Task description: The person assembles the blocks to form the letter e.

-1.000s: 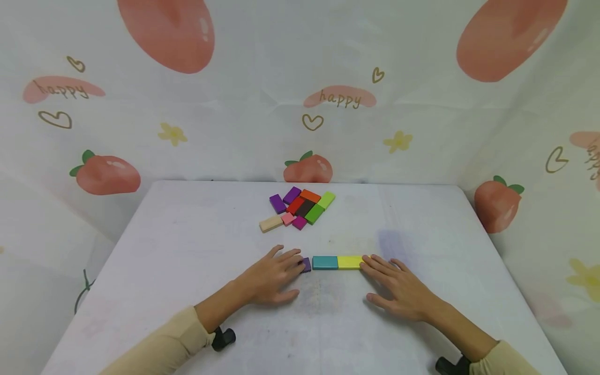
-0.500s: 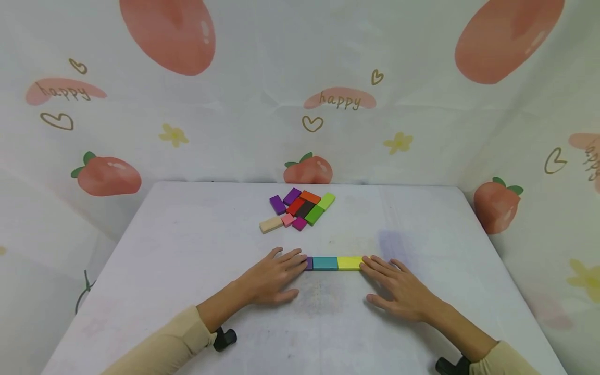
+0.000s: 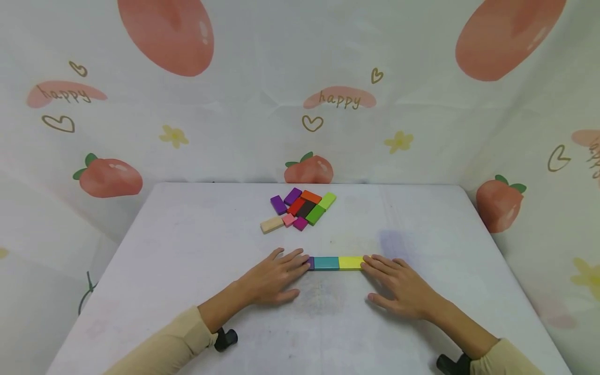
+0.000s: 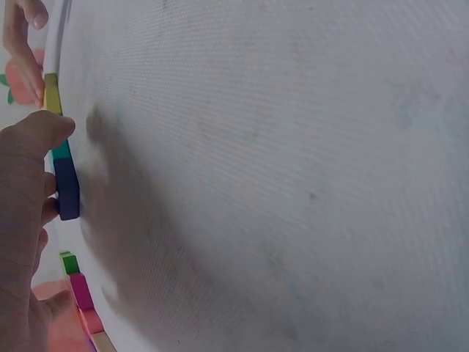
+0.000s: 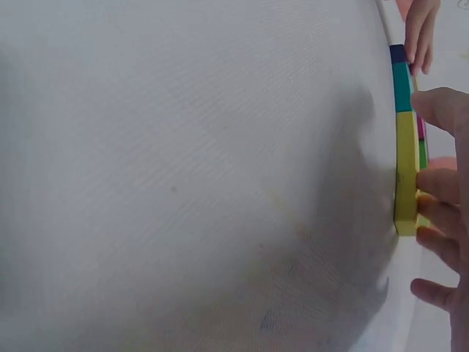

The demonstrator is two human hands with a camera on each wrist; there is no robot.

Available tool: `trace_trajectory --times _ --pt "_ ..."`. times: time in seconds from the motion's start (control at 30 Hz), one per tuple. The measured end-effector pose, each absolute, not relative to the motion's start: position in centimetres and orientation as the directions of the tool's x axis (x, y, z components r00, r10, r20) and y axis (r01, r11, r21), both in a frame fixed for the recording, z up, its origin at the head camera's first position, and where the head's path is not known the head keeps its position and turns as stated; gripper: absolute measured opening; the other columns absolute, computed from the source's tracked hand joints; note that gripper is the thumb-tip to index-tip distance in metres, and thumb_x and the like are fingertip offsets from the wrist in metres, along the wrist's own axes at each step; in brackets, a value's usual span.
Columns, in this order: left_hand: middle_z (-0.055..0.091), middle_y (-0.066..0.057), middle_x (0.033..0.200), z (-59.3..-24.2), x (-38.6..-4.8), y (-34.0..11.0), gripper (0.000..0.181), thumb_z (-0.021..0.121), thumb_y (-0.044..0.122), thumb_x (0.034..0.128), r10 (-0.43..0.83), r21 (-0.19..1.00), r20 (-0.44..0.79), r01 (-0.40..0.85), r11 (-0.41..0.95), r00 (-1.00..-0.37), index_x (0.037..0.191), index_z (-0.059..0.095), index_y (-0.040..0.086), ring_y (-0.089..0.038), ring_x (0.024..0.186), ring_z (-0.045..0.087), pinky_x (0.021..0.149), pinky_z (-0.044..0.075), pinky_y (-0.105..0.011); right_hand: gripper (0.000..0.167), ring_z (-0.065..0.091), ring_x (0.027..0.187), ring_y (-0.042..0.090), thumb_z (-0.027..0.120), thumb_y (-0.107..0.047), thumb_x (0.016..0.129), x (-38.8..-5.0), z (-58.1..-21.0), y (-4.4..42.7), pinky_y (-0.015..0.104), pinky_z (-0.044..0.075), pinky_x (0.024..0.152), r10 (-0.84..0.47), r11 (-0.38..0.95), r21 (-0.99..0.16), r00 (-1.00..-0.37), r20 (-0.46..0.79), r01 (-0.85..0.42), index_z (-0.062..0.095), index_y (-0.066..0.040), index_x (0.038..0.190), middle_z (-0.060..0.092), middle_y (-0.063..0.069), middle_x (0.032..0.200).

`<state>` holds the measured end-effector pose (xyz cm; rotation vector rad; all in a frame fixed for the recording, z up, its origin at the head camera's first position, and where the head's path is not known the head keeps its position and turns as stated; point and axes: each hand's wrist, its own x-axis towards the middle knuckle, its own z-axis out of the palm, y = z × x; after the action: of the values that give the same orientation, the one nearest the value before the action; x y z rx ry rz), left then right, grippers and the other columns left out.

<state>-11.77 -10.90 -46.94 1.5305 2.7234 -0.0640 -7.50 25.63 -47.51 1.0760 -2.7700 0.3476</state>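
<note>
Three flat blocks lie end to end in a straight row: a dark purple block (image 4: 67, 189) on the left, a teal block (image 3: 326, 263) in the middle, and a yellow block (image 5: 405, 172) on the right. The fingertips of my left hand (image 3: 272, 276) rest on the purple block and cover most of it in the head view. My right hand (image 3: 400, 286) touches the top of the yellow block's right end with its fingertips. Both hands have extended fingers, with the thumbs held away from the blocks.
Behind the row lies a loose cluster of coloured blocks, among them a wooden-coloured block (image 3: 272, 225), a dark brown block (image 3: 306, 209) and a green block (image 3: 316, 214). The white table (image 3: 187, 234) meets a printed cloth backdrop (image 3: 244, 104).
My left hand has slid the purple block a little to the right and straightened it. The gap between it and the teal block has closed. My right hand stays on the yellow block.
</note>
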Motion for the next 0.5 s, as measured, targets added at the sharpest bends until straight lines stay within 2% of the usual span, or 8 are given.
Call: trace_trajectory --times 0.23,0.37,0.5 --pt "0.035 -0.001 0.16 -47.0 -11.7 -11.0 0.065 0.05 0.051 0.099 0.846 0.02 -0.044 0.846 0.532 -0.531 0.153 0.04 0.017 -0.022 0.149 0.026 0.113 0.034 -0.052 0.061 0.048 0.132 0.027 0.07 -0.044 0.088 -8.2 -47.1 25.5 0.053 0.046 0.096 -0.648 0.707 -0.215 -0.739 0.186 -0.674 0.06 -0.012 0.139 0.053 0.005 0.146" --pt "0.038 -0.001 0.158 -46.9 -11.9 -10.9 0.064 0.051 0.05 0.0987 0.848 0.025 -0.031 0.848 0.53 -0.529 0.152 0.042 0.017 -0.024 0.149 0.027 0.112 0.035 -0.052 0.049 0.054 0.124 0.024 0.07 -0.041 0.09 -9.2 -46.3 25.4 0.052 0.047 0.097 -0.636 0.704 -0.276 -0.754 0.162 -0.654 0.066 -0.014 0.13 0.06 0.003 0.137" --pt "0.039 -0.001 0.157 -46.9 -12.0 -10.9 0.062 0.051 0.049 0.0989 0.848 0.023 -0.028 0.848 0.53 -0.529 0.152 0.044 0.017 -0.023 0.148 0.029 0.111 0.036 -0.052 0.047 0.059 0.12 0.025 0.07 -0.036 0.09 -11.1 -45.2 25.4 0.052 0.049 0.095 -0.615 0.698 -0.327 -0.767 0.183 -0.637 0.066 -0.011 0.13 0.064 0.004 0.132"
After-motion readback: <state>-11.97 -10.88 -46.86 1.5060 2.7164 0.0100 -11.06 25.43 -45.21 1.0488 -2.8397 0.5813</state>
